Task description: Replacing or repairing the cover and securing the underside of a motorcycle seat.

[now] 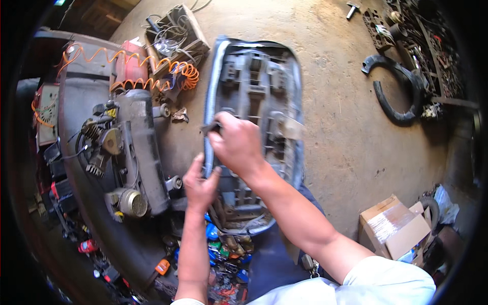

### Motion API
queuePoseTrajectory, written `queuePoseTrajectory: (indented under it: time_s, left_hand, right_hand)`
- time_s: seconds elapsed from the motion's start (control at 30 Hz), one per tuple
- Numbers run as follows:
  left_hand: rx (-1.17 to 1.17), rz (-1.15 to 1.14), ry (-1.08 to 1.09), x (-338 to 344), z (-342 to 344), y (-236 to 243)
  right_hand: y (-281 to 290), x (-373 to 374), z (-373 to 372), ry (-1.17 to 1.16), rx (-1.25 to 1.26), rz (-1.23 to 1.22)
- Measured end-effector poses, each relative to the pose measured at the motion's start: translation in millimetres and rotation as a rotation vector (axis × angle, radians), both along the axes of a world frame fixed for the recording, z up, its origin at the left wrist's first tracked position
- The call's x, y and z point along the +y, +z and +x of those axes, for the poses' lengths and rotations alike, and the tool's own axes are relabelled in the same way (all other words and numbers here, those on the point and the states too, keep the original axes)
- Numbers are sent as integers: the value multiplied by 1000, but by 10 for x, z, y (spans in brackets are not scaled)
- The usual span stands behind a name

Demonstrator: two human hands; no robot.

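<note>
A long, oval-ended motorcycle seat point(254, 94) stands out before me, its dark, dusty ribbed base showing and a pale bluish cover edge running round the rim. At its left edge, my left hand point(199, 187) grips the rim, thumb on the inner side and fingers on the outer. Just above that, my right hand point(236, 145) is closed round a small dark piece point(209, 127) at the same edge; its kind I cannot make out. A pale flap point(292, 129) sticks out at the seat's right side. My right forearm hides part of the base.
An air compressor point(142, 147) lies to the left, with a coiled orange hose point(185, 76) beyond it. A wooden crate of cables point(178, 38) is at far left. Cardboard box point(394, 226) lies at right, black curved tubes point(394, 109) farther off. Loose tools point(231, 259) crowd below the seat.
</note>
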State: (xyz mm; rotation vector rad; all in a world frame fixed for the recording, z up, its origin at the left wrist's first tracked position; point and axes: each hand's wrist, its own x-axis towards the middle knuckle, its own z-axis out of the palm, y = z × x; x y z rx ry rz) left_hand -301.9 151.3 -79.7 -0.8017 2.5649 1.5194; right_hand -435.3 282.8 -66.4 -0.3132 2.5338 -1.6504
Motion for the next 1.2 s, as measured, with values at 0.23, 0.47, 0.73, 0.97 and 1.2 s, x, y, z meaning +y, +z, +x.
queuePoseTrajectory:
  time_s: [0.23, 0.47, 0.73, 0.97, 1.2]
  left_hand:
    - [80, 248, 73, -1247, 1, -1048]
    - [107, 318, 109, -996, -112, -1052]
    - [79, 441, 196, -993, -25, -1070]
    - [132, 413, 336, -113, -59, -1006]
    - [120, 405, 343, -30, 20, -1165]
  right_hand:
    - [-264, -171, 151, -113, 223, -388]
    - [-2550, 1207, 645, -617, -600, -682]
    - [-2328, 514, 1029, -602, -608, -666]
    - [-2228, 1636, 1059, -656, -571, -475]
    - [-2700, 1998, 394, -669, -523, -348]
